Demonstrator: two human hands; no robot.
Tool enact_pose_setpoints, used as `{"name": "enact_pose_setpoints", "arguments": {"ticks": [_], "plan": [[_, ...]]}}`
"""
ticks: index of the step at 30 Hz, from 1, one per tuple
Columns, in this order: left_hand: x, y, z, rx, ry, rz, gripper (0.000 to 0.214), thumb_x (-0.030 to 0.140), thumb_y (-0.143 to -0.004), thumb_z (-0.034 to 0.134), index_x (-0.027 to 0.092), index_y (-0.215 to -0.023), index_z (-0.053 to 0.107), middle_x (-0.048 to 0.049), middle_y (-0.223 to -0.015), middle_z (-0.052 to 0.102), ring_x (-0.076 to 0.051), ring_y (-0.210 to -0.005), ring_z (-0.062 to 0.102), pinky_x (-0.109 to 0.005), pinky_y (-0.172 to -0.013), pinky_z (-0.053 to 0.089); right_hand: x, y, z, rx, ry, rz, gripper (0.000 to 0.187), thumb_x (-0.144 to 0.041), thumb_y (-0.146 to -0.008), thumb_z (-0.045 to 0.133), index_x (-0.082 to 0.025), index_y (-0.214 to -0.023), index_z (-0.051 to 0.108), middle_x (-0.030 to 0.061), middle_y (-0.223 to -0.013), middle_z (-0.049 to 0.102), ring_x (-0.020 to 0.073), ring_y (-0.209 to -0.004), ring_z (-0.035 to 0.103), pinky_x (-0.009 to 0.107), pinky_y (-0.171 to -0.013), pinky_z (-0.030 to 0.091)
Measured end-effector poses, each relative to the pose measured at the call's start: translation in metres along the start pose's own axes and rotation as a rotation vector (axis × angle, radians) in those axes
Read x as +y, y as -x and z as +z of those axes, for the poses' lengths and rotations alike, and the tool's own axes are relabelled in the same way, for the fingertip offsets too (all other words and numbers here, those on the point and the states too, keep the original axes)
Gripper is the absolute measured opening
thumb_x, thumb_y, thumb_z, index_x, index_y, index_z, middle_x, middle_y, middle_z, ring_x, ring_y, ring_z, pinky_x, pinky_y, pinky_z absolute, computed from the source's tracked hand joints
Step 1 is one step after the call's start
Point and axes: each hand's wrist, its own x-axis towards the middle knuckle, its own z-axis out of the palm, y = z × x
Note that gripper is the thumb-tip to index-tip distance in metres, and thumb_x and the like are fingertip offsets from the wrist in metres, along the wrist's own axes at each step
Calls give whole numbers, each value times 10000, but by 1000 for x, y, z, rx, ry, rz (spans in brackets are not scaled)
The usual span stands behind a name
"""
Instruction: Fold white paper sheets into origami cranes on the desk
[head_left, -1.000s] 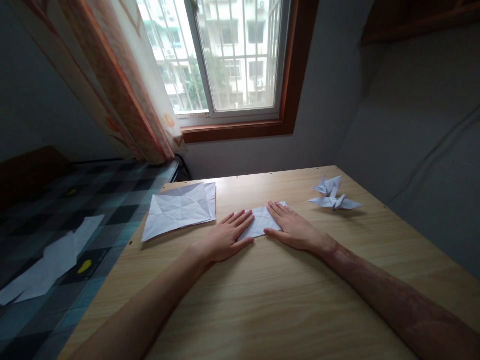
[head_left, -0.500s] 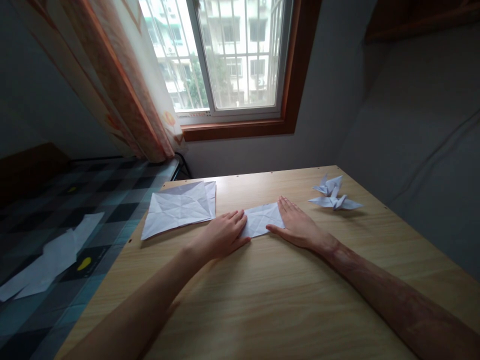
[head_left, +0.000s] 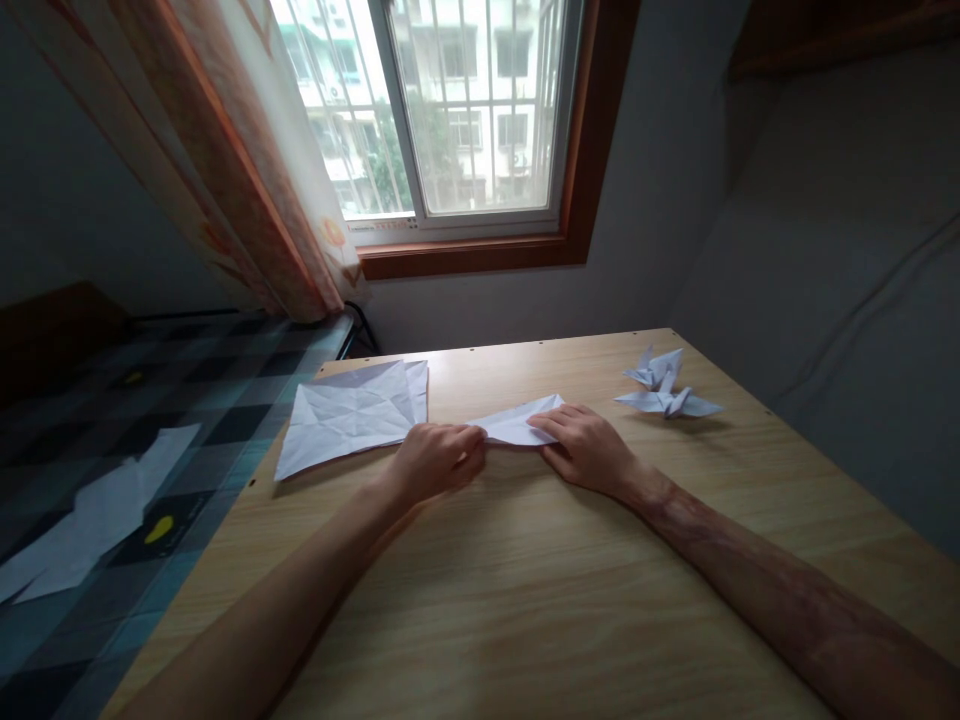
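Note:
A folded sheet of white paper is held between my two hands above the wooden table. My left hand pinches its left end, thumb and fingers closed together. At the right end, my right hand grips the paper with fingers curled over the top and the thumb below. The near edge of the paper looks slightly raised. To the left, creased white sheets lie overlapping, close to my left hand. Two folded paper cranes rest on the right, beyond my right hand.
On the left is a bed with a checked cover, and white paper pieces lie on it. A barred window with a patterned curtain is behind the table. A wall borders the right side.
My hands have gone from lying flat on the paper to gripping its ends. The paper's near edge has lifted and it now looks narrower. The view has shifted slightly.

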Motion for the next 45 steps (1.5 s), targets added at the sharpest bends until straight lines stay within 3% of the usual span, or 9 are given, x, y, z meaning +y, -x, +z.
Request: {"name": "enact_pose_setpoints", "arguments": {"ticks": [4,7,11,14,19,24,32,37,45], "plan": [[-1,-6,-3,237,322,-276,264,412,-1087,580,217,-977,721,-8,-828,777,-143,-673,724,-247,-650,517,-3,-1,-2,113,-111,34,282,-286,-1121,506,-201,-1075,771,112,-984,808,284,-953,712,443,-986,509],[1,-15,-4,326,697,-364,288,484,-1029,698,197,-1037,690,-48,-913,802,-204,-862,790,-305,-771,616,-8,-4,-3,231,-372,242,339,-392,-1131,513,-216,-947,737,78,-852,763,248,-815,681,379,-830,524],[1,-22,-1,306,1022,-414,404,511,-967,787,177,-1144,643,-86,-983,816,-223,-868,803,-374,-831,655,-8,-12,6,343,-1003,549,357,-561,-1038,652,-220,-1116,722,52,-942,788,240,-781,713,328,-680,564],[3,-21,8,316,1006,-474,372,498,-983,762,172,-1130,659,-117,-1126,803,-213,-892,798,-368,-833,649,-5,-15,20,316,-1249,580,539,-568,-953,740,-204,-1347,687,65,-1051,813,253,-841,759,368,-777,637],[9,-9,25,275,643,-313,315,341,-975,749,221,-1258,677,-138,-1410,694,-274,-1251,714,-462,-1062,605,-9,-5,35,185,-949,574,808,-424,-1007,645,-206,-1724,345,88,-1204,816,302,-1027,788,458,-902,670],[14,-2,28,23,385,-116,356,286,-1009,688,252,-1364,674,-130,-1531,652,-308,-1382,653,-513,-1196,538,-18,2,29,103,-372,264,609,-259,-979,655,-205,-1581,579,159,-1786,358,349,-1640,375,570,-1319,367],[0,1,14,-108,325,86,443,364,-1048,655,250,-1476,662,-128,-1590,627,-298,-1468,608,-461,-1227,523,-8,-2,3,-111,-149,52,545,-401,-1040,673,-213,-1549,621,146,-1610,611,331,-1484,563,548,-1281,401],[0,0,2,-177,366,199,792,575,-856,866,276,-1545,617,-165,-1587,621,-369,-1441,626,-531,-1239,500,-2,-3,-4,-89,-136,62,503,-427,-1059,664,-201,-1508,659,157,-1508,691,333,-1378,635,537,-1206,478],[9,0,14,-96,286,133,286,352,-984,728,285,-1256,782,-86,-1348,793,-298,-1241,771,-431,-1064,626,-7,-8,-7,-106,-190,66,417,-253,-1041,609,-165,-1433,722,167,-1445,736,331,-1352,671,515,-1183,505]]}}
